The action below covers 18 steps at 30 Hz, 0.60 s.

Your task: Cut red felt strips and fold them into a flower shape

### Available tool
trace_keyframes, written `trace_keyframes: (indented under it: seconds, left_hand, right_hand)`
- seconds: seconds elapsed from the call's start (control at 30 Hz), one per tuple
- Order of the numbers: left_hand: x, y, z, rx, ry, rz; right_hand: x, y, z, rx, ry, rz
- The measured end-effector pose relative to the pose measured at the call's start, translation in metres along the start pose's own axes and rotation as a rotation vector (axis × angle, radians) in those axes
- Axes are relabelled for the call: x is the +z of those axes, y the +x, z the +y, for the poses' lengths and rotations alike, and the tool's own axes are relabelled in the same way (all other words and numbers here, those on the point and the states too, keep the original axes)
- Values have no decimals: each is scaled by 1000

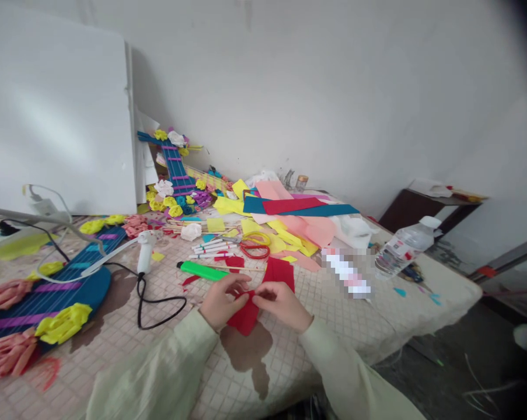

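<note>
My left hand [220,300] and my right hand [281,303] meet over the table near its front edge, both pinching a folded piece of red paper [244,318]. The fingers of each hand are closed on its upper edge. A larger red paper sheet [280,272] lies flat just beyond my right hand. A green lighter-like stick [202,270] rests just beyond my left hand.
A white glue gun [144,251] with a black cord [158,303] lies left of my hands. Markers [211,248], red and yellow scissors [255,245], stacked coloured paper [290,216], a plastic bottle [403,248] and blue guitar-shaped crafts [49,291] with paper flowers crowd the tiled tablecloth [158,361].
</note>
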State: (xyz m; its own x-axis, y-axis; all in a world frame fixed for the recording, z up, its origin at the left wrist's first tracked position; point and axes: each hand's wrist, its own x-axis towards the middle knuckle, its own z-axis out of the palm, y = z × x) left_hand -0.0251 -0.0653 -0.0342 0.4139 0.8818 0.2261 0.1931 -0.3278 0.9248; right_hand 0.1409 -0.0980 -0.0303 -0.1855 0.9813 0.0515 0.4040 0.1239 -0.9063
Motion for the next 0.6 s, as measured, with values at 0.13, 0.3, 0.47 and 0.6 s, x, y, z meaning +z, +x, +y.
trace_keyframes:
  seconds: [0.13,0.3,0.47,0.6]
  left_hand:
    - [-6,2,4,-131,-214,22]
    - [-8,5,2,-205,-216,-30]
    - [-6,4,-3,-133,-151,-30]
    - [-6,4,-5,-114,-72,-20]
  right_hand:
    - [0,6,-6,1,47,42]
    - [1,7,-14,-2,99,50]
    - [2,8,-18,-1,137,52]
    - [2,9,-19,-40,103,12]
